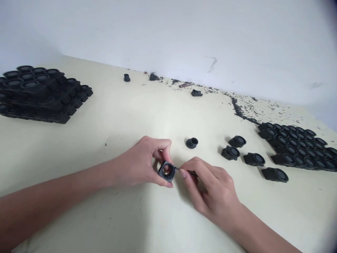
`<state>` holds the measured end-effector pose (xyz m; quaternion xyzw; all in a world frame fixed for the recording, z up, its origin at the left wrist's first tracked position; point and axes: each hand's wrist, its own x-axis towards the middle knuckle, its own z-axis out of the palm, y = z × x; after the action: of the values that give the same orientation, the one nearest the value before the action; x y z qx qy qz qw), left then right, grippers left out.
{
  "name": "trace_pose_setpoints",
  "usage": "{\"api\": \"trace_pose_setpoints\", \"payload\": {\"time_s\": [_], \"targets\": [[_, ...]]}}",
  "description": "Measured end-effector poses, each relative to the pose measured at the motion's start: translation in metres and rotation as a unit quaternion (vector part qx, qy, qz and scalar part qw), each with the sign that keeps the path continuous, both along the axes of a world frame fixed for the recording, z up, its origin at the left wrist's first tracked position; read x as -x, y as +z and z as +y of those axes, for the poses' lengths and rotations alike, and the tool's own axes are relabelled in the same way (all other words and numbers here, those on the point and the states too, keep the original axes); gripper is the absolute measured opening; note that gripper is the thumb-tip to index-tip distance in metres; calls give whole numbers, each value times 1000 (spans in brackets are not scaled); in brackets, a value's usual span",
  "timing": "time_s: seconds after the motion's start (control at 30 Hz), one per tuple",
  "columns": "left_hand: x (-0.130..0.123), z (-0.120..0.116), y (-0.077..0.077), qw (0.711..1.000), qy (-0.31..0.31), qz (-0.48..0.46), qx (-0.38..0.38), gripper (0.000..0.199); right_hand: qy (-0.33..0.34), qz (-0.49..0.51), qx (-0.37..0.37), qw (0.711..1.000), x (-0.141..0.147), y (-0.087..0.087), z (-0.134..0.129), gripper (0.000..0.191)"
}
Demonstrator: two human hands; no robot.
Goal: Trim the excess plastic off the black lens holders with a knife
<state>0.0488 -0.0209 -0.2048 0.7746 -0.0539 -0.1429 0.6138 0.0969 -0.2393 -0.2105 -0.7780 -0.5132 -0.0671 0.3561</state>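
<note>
My left hand [147, 161] grips a black square part [163, 175] with a round hole, thumb below and fingers above. The hole faces up toward the camera. My right hand [210, 186] pinches a thin dark tool [193, 173], and its tip touches the part's right edge. Behind my right hand, a short black round piece [192, 142] lies on the pale table. Four loose black parts [254, 159] sit to the right of my right hand.
Stacked black parts [39, 95] stand at the left, with rows of similar parts [302, 147] at the right. Farther back are a small black piece [126, 77], another black piece [196, 92], a reddish stick [186, 85] and dark shavings [238, 109] along the wall.
</note>
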Motion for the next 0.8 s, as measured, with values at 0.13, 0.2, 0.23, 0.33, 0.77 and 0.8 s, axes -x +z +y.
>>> {"api": "trace_pose_setpoints", "payload": {"time_s": [0.13, 0.2, 0.23, 0.33, 0.77, 0.8], "targets": [[0, 1, -1, 1000, -5, -20, -10, 46, 28, 19, 7, 999, -1, 1, 0, 8], [0, 1, -1, 1000, -3, -26, -18, 49, 19, 17, 4, 1000, -1, 1, 1, 8], [1, 1, 0, 999, -2, -27, -23, 49, 8, 13, 2, 1000, -1, 1, 1, 8], [1, 0, 0, 999, -2, -29, -37, 50, -7, 3, -1, 1000, 0, 1, 1, 8], [2, -2, 1, 998, 7, -39, -53, 46, -13, -13, -15, 1000, 3, 1, 0, 9], [2, -2, 1, 998, 6, -39, -55, 46, -11, -18, -9, 1000, 3, 1, 0, 9]]}}
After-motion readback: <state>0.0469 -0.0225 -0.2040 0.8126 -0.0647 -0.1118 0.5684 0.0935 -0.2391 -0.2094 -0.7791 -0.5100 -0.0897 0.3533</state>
